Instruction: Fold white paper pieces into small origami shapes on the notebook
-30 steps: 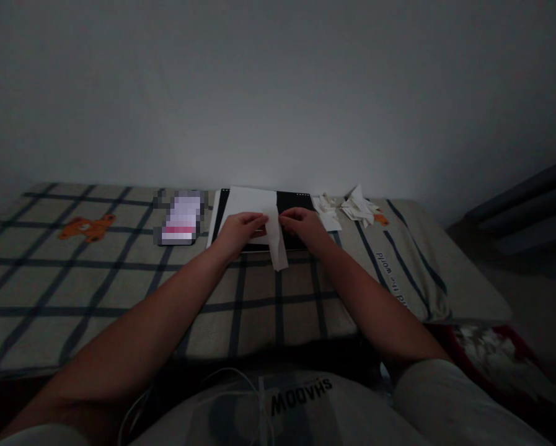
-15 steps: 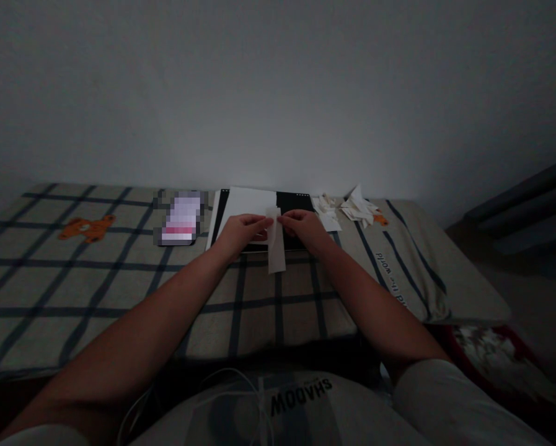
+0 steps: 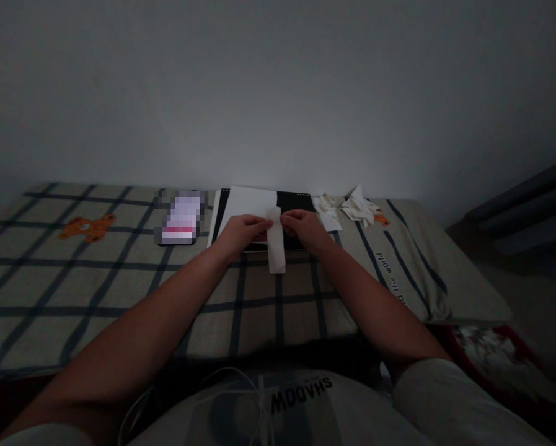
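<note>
A narrow strip of white paper [image 3: 276,251] hangs between my two hands, its lower end past the near edge of a black notebook or folder [image 3: 292,199]. My left hand [image 3: 240,234] pinches the strip near its top from the left. From the right, my right hand [image 3: 305,227] has its fingertips closed at the strip's other edge. A larger white sheet [image 3: 252,199] lies on the black cover, partly hidden behind my left hand.
A phone [image 3: 181,218] with a lit, blurred screen lies to the left. Torn paper scraps [image 3: 326,209] and crumpled paper [image 3: 360,207] lie to the right. The checked cloth [image 3: 133,285] covers the table against a wall. Below right stands a red bin [image 3: 510,334] holding pale scraps.
The strip looks slightly more curled or doubled at its lower end. My right fingertips have shifted a little to the right; otherwise my hands stay in place.
</note>
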### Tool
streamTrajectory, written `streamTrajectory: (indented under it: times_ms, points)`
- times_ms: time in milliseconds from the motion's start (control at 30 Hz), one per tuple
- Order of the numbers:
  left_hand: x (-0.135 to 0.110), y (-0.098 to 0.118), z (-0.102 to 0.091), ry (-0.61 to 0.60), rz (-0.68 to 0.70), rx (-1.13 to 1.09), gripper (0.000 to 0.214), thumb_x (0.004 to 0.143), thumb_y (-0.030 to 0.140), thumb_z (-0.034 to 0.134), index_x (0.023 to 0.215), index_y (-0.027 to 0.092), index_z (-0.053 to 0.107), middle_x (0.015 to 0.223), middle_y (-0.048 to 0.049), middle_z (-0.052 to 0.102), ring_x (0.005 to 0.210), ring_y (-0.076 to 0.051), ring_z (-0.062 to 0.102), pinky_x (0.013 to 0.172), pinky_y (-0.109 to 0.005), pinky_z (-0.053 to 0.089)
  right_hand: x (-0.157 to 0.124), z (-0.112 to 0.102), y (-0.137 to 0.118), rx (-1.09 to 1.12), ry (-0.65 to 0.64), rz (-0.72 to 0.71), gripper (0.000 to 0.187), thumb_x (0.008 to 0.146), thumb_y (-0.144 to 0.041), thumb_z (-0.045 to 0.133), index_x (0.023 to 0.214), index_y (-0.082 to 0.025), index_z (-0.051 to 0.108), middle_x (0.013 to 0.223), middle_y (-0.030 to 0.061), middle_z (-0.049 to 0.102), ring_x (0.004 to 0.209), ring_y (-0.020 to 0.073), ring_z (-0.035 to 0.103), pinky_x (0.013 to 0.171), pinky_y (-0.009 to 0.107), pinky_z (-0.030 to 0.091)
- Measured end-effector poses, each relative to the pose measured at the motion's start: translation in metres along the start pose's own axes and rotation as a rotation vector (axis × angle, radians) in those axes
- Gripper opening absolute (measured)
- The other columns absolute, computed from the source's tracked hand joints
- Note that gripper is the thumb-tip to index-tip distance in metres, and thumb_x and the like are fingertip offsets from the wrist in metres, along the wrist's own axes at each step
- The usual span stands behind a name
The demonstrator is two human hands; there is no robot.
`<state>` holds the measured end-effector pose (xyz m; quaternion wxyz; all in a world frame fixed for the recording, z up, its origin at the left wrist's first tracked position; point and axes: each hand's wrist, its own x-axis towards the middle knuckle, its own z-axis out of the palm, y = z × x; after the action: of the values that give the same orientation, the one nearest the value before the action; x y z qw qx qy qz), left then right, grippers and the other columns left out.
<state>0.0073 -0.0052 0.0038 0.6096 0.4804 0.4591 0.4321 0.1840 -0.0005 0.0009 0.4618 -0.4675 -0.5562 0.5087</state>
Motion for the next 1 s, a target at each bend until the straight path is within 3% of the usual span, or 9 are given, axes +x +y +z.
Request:
streamTrajectory:
  times_ms: [367, 600, 1000]
  points:
    - [0.0015, -0.0005, 0.0008, 0.045, -0.004, -0.056, 0.021, 0.063, 0.026, 0.080, 0.073, 0.013, 0.069, 0.075, -0.0035, 0.069, 0.066, -0.012, 0.064, 0.074, -0.030, 0.054, 0.0011, -0.0011, 0.0017, 0.082, -0.028, -0.006, 0.032, 0.071, -0.049, 0.066, 0.071, -0.018, 0.060, 0.064, -0.0021, 0.057, 0.054, 0.0081, 0.047, 0.050, 0.023, 0.034]
    - [0.0002, -0.0009, 0.0017, 0.060, -0.029, -0.024, 0.021, 0.062, 0.026, 0.081, 0.073, 0.013, 0.068, 0.072, -0.0035, 0.069, 0.065, -0.013, 0.064, 0.074, -0.032, 0.054, -0.0030, 0.0007, -0.0027, -0.007, 0.014, -0.008, 0.028, 0.065, -0.042, 0.073, 0.077, -0.017, 0.066, 0.062, -0.0023, 0.058, 0.052, 0.0075, 0.045, 0.051, 0.024, 0.034]
    - [0.0018, -0.0032, 0.0003, 0.058, -0.023, -0.032, 0.025, 0.058, 0.027, 0.083, 0.071, 0.013, 0.066, 0.070, -0.0029, 0.068, 0.064, -0.013, 0.064, 0.069, -0.029, 0.055, 0.0001, 0.0001, 0.0033, 0.074, 0.016, 0.033, 0.027, 0.062, -0.036, 0.076, 0.079, -0.016, 0.070, 0.069, 0.0014, 0.064, 0.056, 0.0088, 0.050, 0.056, 0.026, 0.039]
